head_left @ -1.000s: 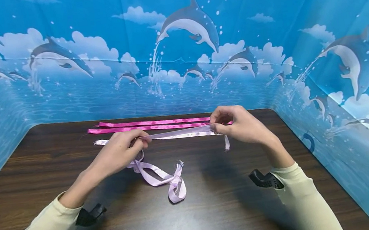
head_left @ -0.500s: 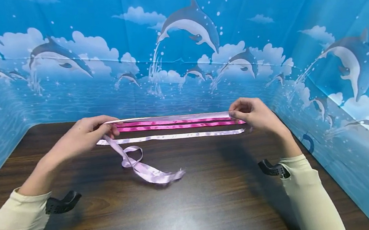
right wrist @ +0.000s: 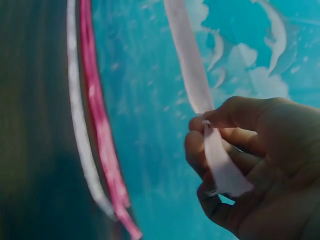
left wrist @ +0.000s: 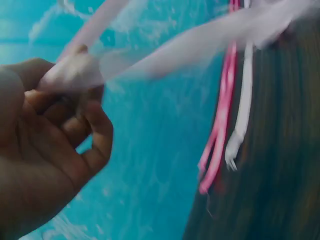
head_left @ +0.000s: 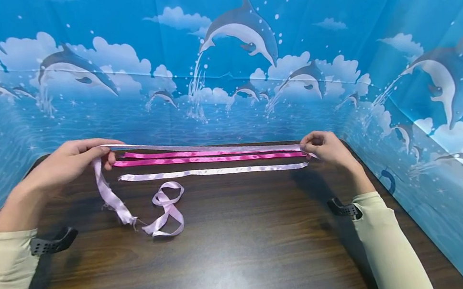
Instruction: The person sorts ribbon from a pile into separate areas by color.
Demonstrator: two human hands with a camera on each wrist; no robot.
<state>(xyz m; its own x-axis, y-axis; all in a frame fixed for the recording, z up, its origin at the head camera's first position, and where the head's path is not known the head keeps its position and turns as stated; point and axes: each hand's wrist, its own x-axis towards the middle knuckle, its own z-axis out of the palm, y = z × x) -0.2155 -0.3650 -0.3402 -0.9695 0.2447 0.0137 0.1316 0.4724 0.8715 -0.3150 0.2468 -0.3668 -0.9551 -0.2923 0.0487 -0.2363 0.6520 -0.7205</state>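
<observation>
A pale lavender satin ribbon (head_left: pixel 201 147) is stretched between both hands above the back of the table. My left hand (head_left: pixel 69 162) pinches it between thumb and fingers, and a frayed tail hangs down to the tabletop. At the other side my right hand (head_left: pixel 327 149) pinches the ribbon near its end; a short end piece (right wrist: pixel 222 165) hangs past the fingertips in the right wrist view. Below the stretched ribbon, two hot-pink ribbons (head_left: pixel 198 159) and a pale ribbon (head_left: pixel 217 171) lie straight, side by side. Another lavender ribbon (head_left: pixel 172 214) lies looped, apparently joined to the tail by a thread.
The dark wood-grain table (head_left: pixel 245 258) ends at the back against a blue dolphin-print cloth (head_left: pixel 191 96), which also rises along the left and right sides. Black wrist devices (head_left: pixel 54 241) sit at both sleeve cuffs.
My hands have moved apart, the left one far to the left, pulling the ribbon longer. The lavender bundle has unfolded into a hanging tail and a loop on the table.
</observation>
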